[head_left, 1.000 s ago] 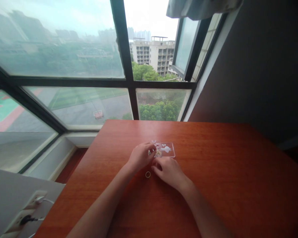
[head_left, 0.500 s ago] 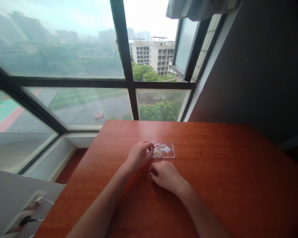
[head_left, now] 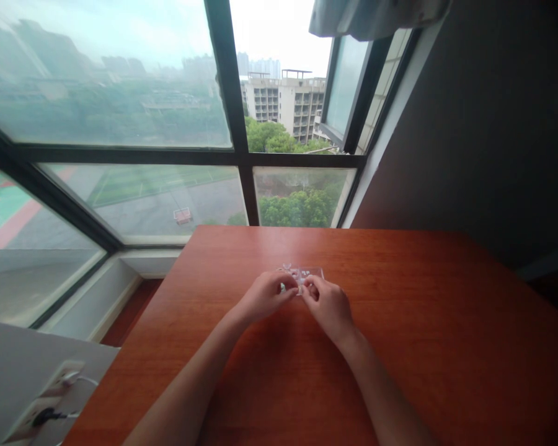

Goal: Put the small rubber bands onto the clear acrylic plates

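A small clear plastic case (head_left: pixel 317 271) lies on the table, its right part bearing a white print. My left hand (head_left: pixel 266 296) is over its left side, with thumb and fingertips brought together in a pinch. Close by on the right, my right hand (head_left: pixel 330 305) also pinches at the case's front edge, its fingertips almost meeting those of the left. What either pinch holds is too small and too covered to make out. The hands hide most of the case's compartments. A small clear piece (head_left: pixel 287 266) shows at the case's back left.
The reddish-brown wooden table (head_left: pixel 428 310) stretches to both sides of my arms. Behind it are dark-framed windows (head_left: pixel 243 186), one pane tilted outward. Wall sockets with plugs (head_left: pixel 46 415) are at the lower left. A grey cloth hangs at the top.
My right hand has moved up and forward from the bare table, where it pinched a small gold ring, to the case. My left hand has shifted slightly right and nearer; the gold rings are now covered.
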Demonstrator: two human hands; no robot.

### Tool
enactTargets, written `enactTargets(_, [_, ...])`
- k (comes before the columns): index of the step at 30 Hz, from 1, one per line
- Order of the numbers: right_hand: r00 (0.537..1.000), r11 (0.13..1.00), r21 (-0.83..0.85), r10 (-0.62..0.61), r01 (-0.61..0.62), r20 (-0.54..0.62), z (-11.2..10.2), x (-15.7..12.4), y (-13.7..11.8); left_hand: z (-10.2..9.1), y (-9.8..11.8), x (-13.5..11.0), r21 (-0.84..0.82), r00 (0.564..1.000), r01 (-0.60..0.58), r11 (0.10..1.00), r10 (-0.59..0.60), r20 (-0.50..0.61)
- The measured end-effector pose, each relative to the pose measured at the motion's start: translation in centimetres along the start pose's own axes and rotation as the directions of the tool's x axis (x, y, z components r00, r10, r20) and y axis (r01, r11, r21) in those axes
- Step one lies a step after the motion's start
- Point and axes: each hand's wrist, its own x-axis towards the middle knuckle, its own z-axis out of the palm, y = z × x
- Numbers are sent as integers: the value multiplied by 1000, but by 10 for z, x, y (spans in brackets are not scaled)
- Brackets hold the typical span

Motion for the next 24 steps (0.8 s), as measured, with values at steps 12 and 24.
enactTargets(12, [998, 999, -35, 30, -32, -54, -1, 2, 6, 8, -1, 0, 345, 973, 131, 929, -54, -224])
enactTargets(24, [998, 997, -52, 58, -59, -24, -2, 3, 8, 14, 4, 4, 516, 987, 146, 844, -86, -138])
